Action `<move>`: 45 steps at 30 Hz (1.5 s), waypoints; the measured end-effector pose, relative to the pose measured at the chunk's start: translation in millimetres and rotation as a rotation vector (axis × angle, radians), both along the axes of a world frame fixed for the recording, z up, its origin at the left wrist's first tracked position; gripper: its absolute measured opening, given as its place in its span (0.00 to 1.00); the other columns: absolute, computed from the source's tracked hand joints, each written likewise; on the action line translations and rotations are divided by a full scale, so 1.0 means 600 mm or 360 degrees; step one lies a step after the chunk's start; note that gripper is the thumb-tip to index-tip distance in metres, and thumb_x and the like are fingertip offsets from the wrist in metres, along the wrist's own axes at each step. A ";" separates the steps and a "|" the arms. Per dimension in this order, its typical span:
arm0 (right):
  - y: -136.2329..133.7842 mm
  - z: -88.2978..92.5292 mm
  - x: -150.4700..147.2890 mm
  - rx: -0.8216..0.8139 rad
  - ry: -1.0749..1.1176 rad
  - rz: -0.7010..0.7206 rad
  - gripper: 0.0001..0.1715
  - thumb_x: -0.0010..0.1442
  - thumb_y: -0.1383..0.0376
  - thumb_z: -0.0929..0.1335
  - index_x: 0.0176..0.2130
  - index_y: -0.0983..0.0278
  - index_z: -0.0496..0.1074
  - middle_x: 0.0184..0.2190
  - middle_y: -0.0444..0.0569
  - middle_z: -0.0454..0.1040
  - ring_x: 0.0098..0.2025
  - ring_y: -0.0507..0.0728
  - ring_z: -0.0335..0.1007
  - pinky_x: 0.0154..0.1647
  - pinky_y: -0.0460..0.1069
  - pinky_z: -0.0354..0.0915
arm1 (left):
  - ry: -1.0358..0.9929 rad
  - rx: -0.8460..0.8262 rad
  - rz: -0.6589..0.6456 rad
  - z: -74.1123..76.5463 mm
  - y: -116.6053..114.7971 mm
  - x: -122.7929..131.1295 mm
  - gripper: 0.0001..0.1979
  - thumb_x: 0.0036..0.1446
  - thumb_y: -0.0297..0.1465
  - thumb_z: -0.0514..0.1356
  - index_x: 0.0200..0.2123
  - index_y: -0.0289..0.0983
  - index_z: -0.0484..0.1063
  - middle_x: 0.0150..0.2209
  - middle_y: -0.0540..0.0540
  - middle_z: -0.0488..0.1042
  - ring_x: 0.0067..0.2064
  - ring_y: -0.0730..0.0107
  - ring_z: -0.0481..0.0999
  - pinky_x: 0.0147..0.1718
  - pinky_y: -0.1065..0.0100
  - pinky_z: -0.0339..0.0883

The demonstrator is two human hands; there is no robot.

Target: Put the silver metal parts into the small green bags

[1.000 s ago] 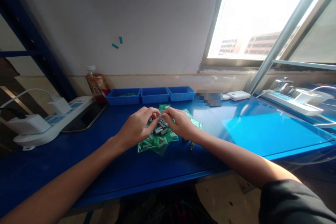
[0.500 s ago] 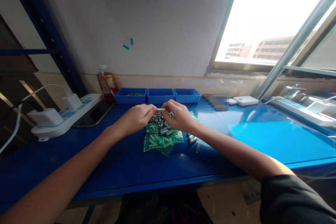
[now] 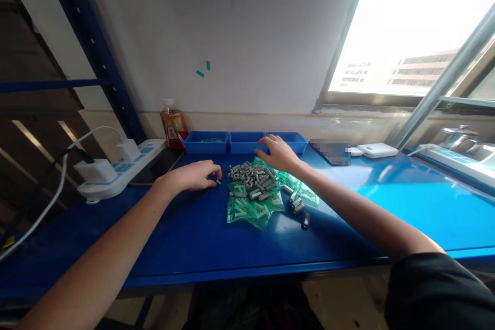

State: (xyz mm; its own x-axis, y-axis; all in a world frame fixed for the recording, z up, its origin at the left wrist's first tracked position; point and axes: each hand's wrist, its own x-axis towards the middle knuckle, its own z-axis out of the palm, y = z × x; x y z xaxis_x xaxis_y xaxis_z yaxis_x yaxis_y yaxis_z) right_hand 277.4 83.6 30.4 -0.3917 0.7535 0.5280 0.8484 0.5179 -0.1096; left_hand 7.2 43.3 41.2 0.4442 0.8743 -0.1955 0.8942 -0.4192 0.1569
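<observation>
My left hand (image 3: 199, 175) is low over the blue table, left of the pile, fingers curled. A small metal piece (image 3: 218, 182) shows between its thumb and fingertip. My right hand (image 3: 280, 152) reaches to the front of the blue bins, its thumb and fingers apart; I see nothing in it. Between the hands a heap of small silvery metal pieces (image 3: 251, 178) lies on green zip bags (image 3: 242, 211) filled with pale pieces. Several larger metal cylinders (image 3: 297, 205) lie to the right, one of them (image 3: 306, 220) nearer the front.
Three blue bins stand along the wall: left (image 3: 204, 145), middle (image 3: 247, 145) and right (image 3: 296, 145); the left one holds something green. A bottle (image 3: 174, 126) and a white power strip (image 3: 124, 170) are at the left. A white device (image 3: 377, 150) and another power strip (image 3: 460, 165) are right.
My hands, which met over the pile at a small pale rod, have parted. The left came down to the table; the right moved toward the bins. The rod is out of sight. The view shifted slightly left.
</observation>
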 end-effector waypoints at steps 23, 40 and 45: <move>-0.141 -0.042 -0.016 -0.0053 0.0167 0.0479 0.09 0.60 0.62 0.66 0.37 0.66 0.71 0.33 0.49 0.74 0.37 0.55 0.67 0.40 0.48 0.60 | -0.0743 0.0616 -0.0336 -0.009 -0.068 0.115 0.07 0.57 0.30 0.53 0.37 0.38 0.69 0.35 0.48 0.75 0.36 0.68 0.75 0.35 0.70 0.66; -0.149 -0.025 -0.024 -0.0597 0.0760 0.0184 0.07 0.51 0.68 0.63 0.25 0.64 0.70 0.22 0.42 0.72 0.26 0.50 0.65 0.27 0.43 0.54 | -0.0678 0.1083 -0.0558 -0.038 -0.083 0.144 0.10 0.59 0.26 0.51 0.44 0.35 0.67 0.40 0.43 0.74 0.43 0.62 0.73 0.42 0.63 0.67; -0.148 -0.022 -0.024 -0.0609 0.0817 0.0256 0.08 0.51 0.68 0.64 0.28 0.63 0.73 0.24 0.42 0.74 0.28 0.51 0.67 0.29 0.44 0.57 | -0.0719 0.1002 -0.0489 -0.029 -0.080 0.139 0.09 0.59 0.28 0.52 0.41 0.35 0.69 0.38 0.43 0.75 0.42 0.62 0.75 0.43 0.64 0.68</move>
State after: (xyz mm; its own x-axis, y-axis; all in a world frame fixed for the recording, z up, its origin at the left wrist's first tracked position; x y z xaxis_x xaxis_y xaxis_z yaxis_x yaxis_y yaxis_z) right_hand 262.9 -5.4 17.0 -0.2847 0.8782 0.3843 0.5546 0.4778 -0.6813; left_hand 90.9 -4.8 23.5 0.5992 0.5878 0.5436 0.6331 -0.7635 0.1277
